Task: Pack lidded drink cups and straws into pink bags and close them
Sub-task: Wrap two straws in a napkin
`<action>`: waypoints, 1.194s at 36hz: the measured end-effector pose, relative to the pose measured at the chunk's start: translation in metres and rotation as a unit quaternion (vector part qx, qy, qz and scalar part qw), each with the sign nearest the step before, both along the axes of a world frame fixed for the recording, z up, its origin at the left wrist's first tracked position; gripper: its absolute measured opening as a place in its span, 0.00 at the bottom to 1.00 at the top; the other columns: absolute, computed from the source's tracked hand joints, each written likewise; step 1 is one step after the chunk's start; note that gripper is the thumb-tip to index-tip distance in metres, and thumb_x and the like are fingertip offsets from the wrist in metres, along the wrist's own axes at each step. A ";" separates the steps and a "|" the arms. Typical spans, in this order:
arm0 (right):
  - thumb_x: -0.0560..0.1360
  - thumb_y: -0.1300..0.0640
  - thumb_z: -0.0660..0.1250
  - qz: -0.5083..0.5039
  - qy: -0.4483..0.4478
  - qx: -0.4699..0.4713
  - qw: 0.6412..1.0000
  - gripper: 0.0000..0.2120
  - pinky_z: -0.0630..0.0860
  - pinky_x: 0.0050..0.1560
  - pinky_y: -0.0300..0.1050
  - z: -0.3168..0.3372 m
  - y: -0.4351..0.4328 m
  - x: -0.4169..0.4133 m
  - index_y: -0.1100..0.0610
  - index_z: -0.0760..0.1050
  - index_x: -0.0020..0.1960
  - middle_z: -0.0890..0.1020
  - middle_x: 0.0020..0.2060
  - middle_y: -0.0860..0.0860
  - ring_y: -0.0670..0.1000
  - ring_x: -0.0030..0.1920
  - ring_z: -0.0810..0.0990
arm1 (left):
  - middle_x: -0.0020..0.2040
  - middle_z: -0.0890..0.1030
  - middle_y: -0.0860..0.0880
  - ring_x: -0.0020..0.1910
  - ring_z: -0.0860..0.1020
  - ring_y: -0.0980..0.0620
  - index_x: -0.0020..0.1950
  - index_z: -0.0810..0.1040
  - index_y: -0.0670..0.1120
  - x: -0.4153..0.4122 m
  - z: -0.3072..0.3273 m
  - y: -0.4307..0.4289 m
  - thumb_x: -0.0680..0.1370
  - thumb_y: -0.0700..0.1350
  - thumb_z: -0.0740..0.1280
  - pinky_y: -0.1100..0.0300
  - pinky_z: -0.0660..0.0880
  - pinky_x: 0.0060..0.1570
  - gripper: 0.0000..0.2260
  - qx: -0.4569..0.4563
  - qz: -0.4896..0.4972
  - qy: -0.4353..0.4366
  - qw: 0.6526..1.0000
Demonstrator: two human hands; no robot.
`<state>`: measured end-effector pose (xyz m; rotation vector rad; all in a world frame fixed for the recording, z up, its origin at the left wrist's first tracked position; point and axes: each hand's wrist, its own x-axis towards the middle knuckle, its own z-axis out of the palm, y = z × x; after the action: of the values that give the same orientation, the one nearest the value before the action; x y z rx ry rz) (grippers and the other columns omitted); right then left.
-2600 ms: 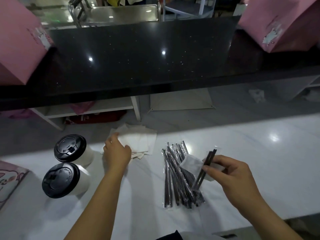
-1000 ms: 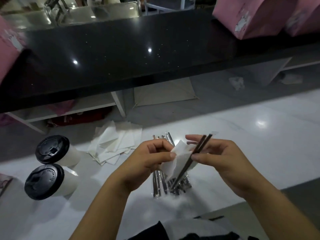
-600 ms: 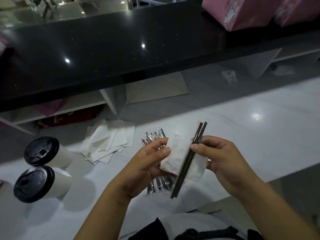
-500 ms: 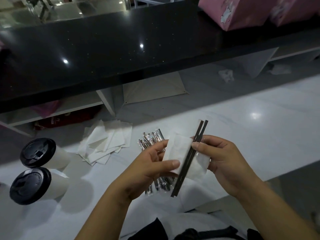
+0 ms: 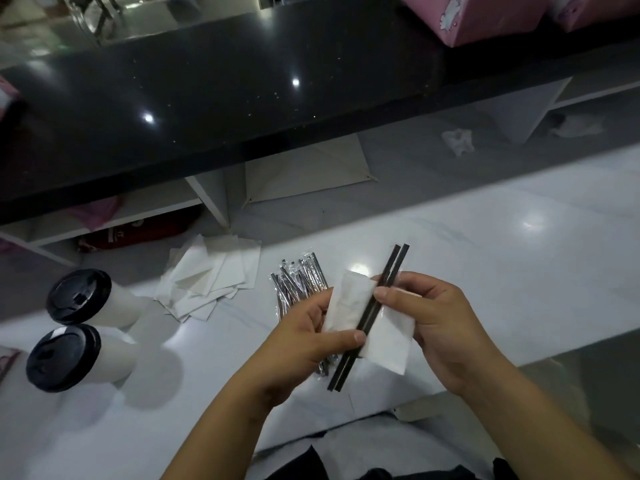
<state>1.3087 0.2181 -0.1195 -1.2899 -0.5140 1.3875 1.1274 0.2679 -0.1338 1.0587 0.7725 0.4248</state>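
Note:
Two black straws (image 5: 388, 278) lie side by side across a white napkin (image 5: 388, 332), held above the white counter. My right hand (image 5: 436, 323) pinches the straws against the napkin with thumb and fingers. My left hand (image 5: 304, 337) grips the napkin's left edge, thumb near the straws' lower part. Two white cups with black lids stand at the left: the far cup (image 5: 81, 296) and the near cup (image 5: 64, 356). Pink bags (image 5: 485, 19) sit on the black counter at the top right.
A pile of wrapped straws (image 5: 299, 278) lies under my hands. Loose white napkins (image 5: 211, 275) are spread between the pile and the cups. A raised black counter (image 5: 242, 91) runs across the back. The white counter's (image 5: 519, 271) front edge is close to my body.
My left hand left the napkin pile and joined my right hand. Both now hold a napkin flat behind the two straws. The view has shifted slightly left.

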 end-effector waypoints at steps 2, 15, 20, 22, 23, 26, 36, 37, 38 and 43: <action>0.69 0.67 0.74 0.019 -0.005 -0.009 1.000 0.14 0.82 0.41 0.46 -0.003 0.003 0.004 0.56 0.84 0.53 0.86 0.42 0.56 0.54 0.42 0.86 | 0.60 0.84 0.42 0.59 0.82 0.41 0.67 0.78 0.46 0.000 0.000 -0.002 0.76 0.31 0.70 0.50 0.80 0.55 0.20 0.008 0.016 0.025 1.000; 0.67 0.65 0.75 0.288 0.055 -0.018 0.956 0.07 0.80 0.38 0.42 -0.029 0.031 0.004 0.56 0.85 0.43 0.86 0.41 0.56 0.52 0.42 0.86 | 0.44 0.83 0.45 0.43 0.81 0.47 0.51 0.82 0.41 -0.026 0.015 -0.050 0.77 0.52 0.69 0.58 0.79 0.46 0.14 -0.029 0.189 0.126 0.973; 0.64 0.60 0.76 0.425 0.048 -0.002 0.904 0.08 0.72 0.44 0.48 -0.035 0.036 -0.014 0.53 0.85 0.43 0.85 0.40 0.53 0.50 0.43 0.85 | 0.39 0.81 0.47 0.35 0.77 0.54 0.46 0.84 0.44 -0.046 0.013 -0.077 0.76 0.47 0.69 0.65 0.74 0.35 0.07 -0.112 0.239 0.074 0.962; 0.66 0.62 0.76 0.464 0.035 -0.006 0.885 0.07 0.74 0.44 0.46 -0.034 0.036 -0.029 0.54 0.85 0.43 0.85 0.40 0.53 0.49 0.42 0.84 | 0.39 0.81 0.46 0.34 0.77 0.53 0.46 0.83 0.46 -0.056 0.012 -0.088 0.75 0.41 0.72 0.65 0.73 0.34 0.02 -0.104 0.225 0.095 0.964; 0.67 0.64 0.75 0.479 0.035 -0.008 0.877 0.07 0.76 0.42 0.43 -0.032 0.035 -0.037 0.55 0.85 0.43 0.85 0.40 0.53 0.49 0.41 0.83 | 0.39 0.82 0.45 0.35 0.79 0.52 0.46 0.82 0.47 -0.063 0.011 -0.093 0.74 0.39 0.73 0.64 0.75 0.35 0.04 -0.104 0.225 0.097 0.964; 0.72 0.68 0.71 0.493 0.032 -0.007 0.870 0.08 0.77 0.36 0.37 -0.026 0.026 -0.067 0.58 0.85 0.45 0.85 0.40 0.53 0.48 0.38 0.83 | 0.40 0.84 0.45 0.37 0.82 0.49 0.44 0.80 0.48 -0.085 0.011 -0.106 0.72 0.36 0.75 0.61 0.77 0.36 0.08 -0.090 0.248 0.088 0.961; 0.71 0.40 0.69 0.413 0.082 -0.073 0.904 0.26 0.78 0.58 0.61 0.001 -0.050 -0.208 0.59 0.81 0.60 0.82 0.57 0.60 0.62 0.56 0.82 | 0.36 0.81 0.49 0.37 0.81 0.52 0.42 0.79 0.51 -0.212 0.017 -0.162 0.65 0.39 0.79 0.60 0.77 0.35 0.13 0.024 0.434 0.071 0.898; 0.72 0.42 0.69 0.431 0.067 -0.057 0.898 0.24 0.77 0.59 0.61 0.004 -0.060 -0.228 0.59 0.82 0.58 0.83 0.57 0.60 0.62 0.58 0.81 | 0.35 0.80 0.51 0.36 0.81 0.53 0.42 0.78 0.51 -0.229 0.016 -0.171 0.66 0.39 0.79 0.60 0.77 0.36 0.13 0.030 0.449 0.062 0.891; 0.73 0.45 0.71 0.446 0.053 -0.042 0.893 0.20 0.78 0.59 0.60 0.005 -0.069 -0.250 0.59 0.83 0.56 0.84 0.55 0.60 0.62 0.57 0.82 | 0.34 0.79 0.52 0.36 0.81 0.53 0.43 0.78 0.50 -0.246 0.015 -0.180 0.66 0.39 0.79 0.60 0.77 0.36 0.13 0.037 0.463 0.056 0.884; 0.66 0.51 0.76 0.428 -0.005 0.022 0.903 0.14 0.81 0.43 0.40 0.017 -0.100 -0.356 0.58 0.86 0.47 0.87 0.44 0.59 0.56 0.45 0.86 | 0.36 0.78 0.49 0.38 0.79 0.52 0.49 0.78 0.48 -0.328 0.012 -0.222 0.67 0.42 0.81 0.53 0.80 0.43 0.16 0.071 0.516 0.052 0.852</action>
<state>0.9523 0.1182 -0.1026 -1.0581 -1.2090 2.0599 0.7990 0.0456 -0.1219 0.7175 1.4050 1.3639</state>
